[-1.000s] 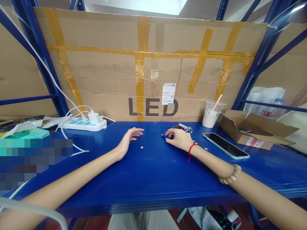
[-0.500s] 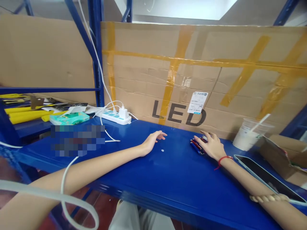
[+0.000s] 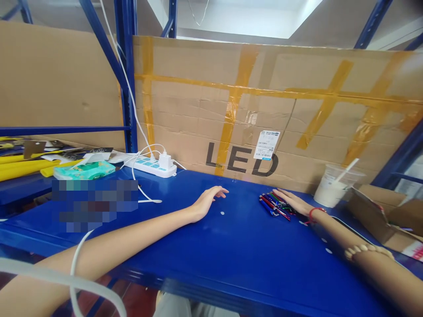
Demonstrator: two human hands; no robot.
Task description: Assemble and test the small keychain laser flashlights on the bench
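Observation:
A small pile of pens (image 3: 274, 206) in blue, red and green lies on the blue table (image 3: 218, 251), right of the middle. At the pile's far right side is my right hand (image 3: 293, 203), palm down with its fingers stretched out; it grips nothing that I can see. Whether its underside touches the pens is hidden. My left hand (image 3: 206, 203) rests on its edge on the tabletop, fingers loosely extended and nothing in them. A gap of bare blue surface lies between it and the pens.
A plastic cup with a straw (image 3: 330, 189) and an open cardboard box (image 3: 370, 211) stand at the right. A tablet-like device is mostly behind my right forearm. At the left are a power strip (image 3: 153, 166), a green packet (image 3: 87, 171) and white cables. Cardboard (image 3: 185, 114) walls the back.
My right hand has slid off the top of the pens to their far right side, its fingers now straighter. More of the pile shows. My left hand stays put while the view shifts slightly.

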